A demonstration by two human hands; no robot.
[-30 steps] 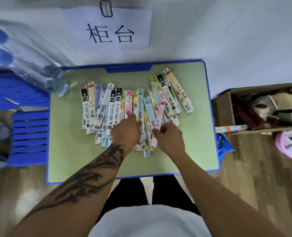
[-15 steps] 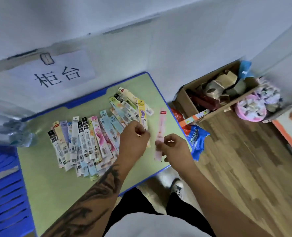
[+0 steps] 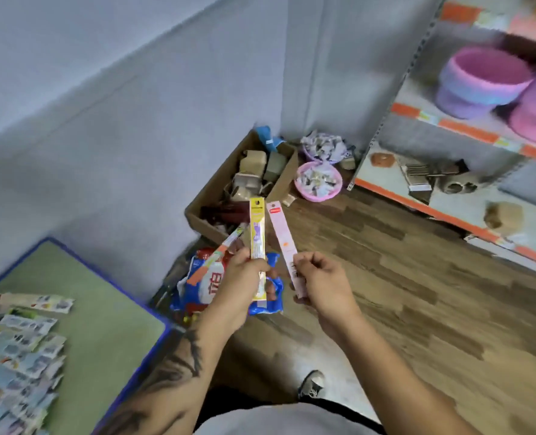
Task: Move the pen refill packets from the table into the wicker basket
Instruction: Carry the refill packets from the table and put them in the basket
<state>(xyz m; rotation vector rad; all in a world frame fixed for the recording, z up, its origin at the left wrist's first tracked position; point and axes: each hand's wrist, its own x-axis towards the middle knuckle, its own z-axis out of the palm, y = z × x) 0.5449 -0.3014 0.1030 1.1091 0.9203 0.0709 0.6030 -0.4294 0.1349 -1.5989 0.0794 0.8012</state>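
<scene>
Nearby, cardboard box (image 3: 216,199) and snack bag (image 3: 204,287) beyond packet-holding hands.

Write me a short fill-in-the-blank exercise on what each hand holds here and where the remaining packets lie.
1. The left hand holds a packet that is mainly ____ in colour.
2. The right hand holds a ____ packet.
3. The remaining packets lie on the ____ table top.
4. The cardboard box stands on the ____.

Missing words: yellow; pink; green; floor
</scene>
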